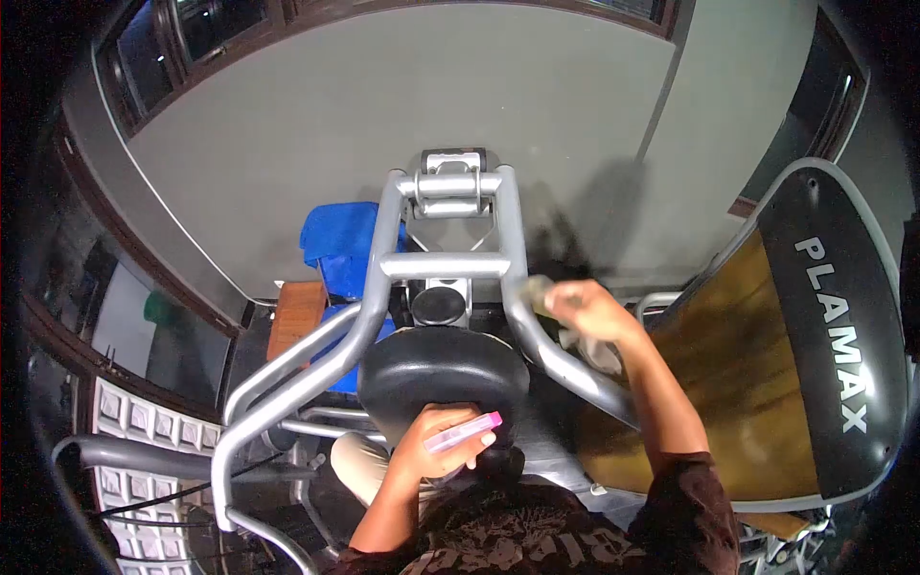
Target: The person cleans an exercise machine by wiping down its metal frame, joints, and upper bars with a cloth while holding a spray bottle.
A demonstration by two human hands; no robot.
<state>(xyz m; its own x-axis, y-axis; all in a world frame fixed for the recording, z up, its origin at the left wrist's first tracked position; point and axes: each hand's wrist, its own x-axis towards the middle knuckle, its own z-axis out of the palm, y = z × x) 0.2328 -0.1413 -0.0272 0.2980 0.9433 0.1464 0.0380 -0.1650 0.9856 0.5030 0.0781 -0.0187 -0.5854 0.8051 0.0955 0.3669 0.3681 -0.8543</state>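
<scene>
My left hand (443, 443) is closed round a small pink-and-white object (463, 433) with a bright pink end, in front of the black padded seat (443, 369). Out to the right, my right hand (586, 309) is at the silver tubular frame (517, 278), with its fingers round a blurred greyish cloth (539, 290). More pale cloth (596, 353) hangs below that hand, beside the right tube.
A large panel (815, 326) marked PLAMAX stands at the right. Left of the frame are a blue bin (343, 235) and a brown wooden stool (297, 311). A grey wall (383, 105) rises behind. A padded bar (144, 455) juts in at lower left.
</scene>
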